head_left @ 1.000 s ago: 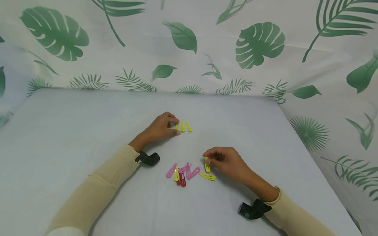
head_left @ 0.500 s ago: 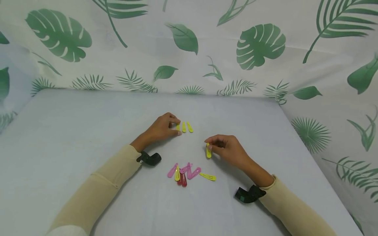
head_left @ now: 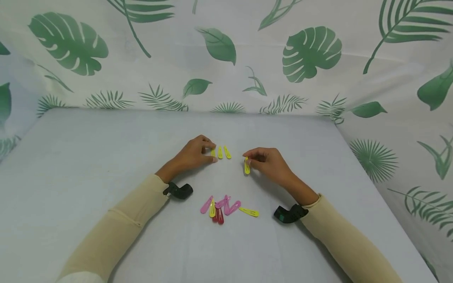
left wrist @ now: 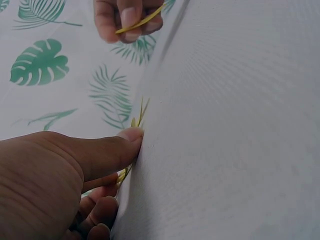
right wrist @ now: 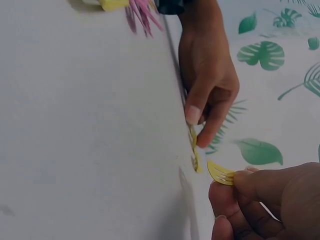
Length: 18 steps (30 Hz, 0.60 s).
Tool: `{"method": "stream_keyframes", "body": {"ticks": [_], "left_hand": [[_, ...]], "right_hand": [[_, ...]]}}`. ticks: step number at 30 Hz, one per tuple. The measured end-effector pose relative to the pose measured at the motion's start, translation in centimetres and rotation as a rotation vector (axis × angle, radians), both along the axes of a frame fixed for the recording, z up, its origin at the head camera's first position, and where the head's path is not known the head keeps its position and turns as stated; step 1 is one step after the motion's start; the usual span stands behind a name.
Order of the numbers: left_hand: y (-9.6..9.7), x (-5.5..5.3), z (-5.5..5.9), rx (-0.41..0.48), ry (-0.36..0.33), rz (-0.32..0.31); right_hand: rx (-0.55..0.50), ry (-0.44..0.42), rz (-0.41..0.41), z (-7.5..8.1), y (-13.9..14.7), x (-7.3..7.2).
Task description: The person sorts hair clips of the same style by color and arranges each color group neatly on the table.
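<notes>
In the head view my left hand [head_left: 194,151] rests on the table with thumb and finger at the two ends of a yellow snap hair clip [head_left: 213,153]. Two more yellow clips [head_left: 220,152] lie just right of it, forming a short row. To the right, my right hand [head_left: 270,163] pinches another yellow hair clip [head_left: 247,169] by its upper end between thumb and fingers. The right wrist view shows this held clip [right wrist: 220,174] raised, its broad end pointing away from the fingertips. Seen from the left wrist, the left thumb [left wrist: 112,152] presses down beside the row.
Nearer the front lies a loose pile of hair clips: pink ones [head_left: 207,204], red ones [head_left: 220,217] and a yellow one [head_left: 212,209]. A separate yellow clip [head_left: 249,212] lies at the pile's right. A leaf-patterned cloth [head_left: 219,47] hangs behind the white table [head_left: 106,157].
My right hand has moved away from the pile toward the back of the table, carrying its yellow hair clip level with the row. The left hand has stayed at the row's left end.
</notes>
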State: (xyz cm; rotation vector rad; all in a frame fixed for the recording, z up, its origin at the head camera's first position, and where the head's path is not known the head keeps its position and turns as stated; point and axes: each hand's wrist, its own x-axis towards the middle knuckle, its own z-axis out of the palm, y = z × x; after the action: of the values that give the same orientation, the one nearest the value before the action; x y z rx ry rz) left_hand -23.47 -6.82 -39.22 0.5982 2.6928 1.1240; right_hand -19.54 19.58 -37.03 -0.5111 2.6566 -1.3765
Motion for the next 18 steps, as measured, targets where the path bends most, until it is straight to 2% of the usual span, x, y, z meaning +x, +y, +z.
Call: {"method": "stream_keyframes", "body": {"ticks": [11, 18], "left_hand": [[-0.3, 0.0, 0.1, -0.004, 0.007, 0.004], [-0.3, -0.2, -0.1, 0.019, 0.016, -0.028]], "right_hand": [[0.047, 0.019, 0.013, -0.1, -1.4, -2.8], [0.101, 0.019, -0.02, -0.4, -2.1, -4.3]]}}
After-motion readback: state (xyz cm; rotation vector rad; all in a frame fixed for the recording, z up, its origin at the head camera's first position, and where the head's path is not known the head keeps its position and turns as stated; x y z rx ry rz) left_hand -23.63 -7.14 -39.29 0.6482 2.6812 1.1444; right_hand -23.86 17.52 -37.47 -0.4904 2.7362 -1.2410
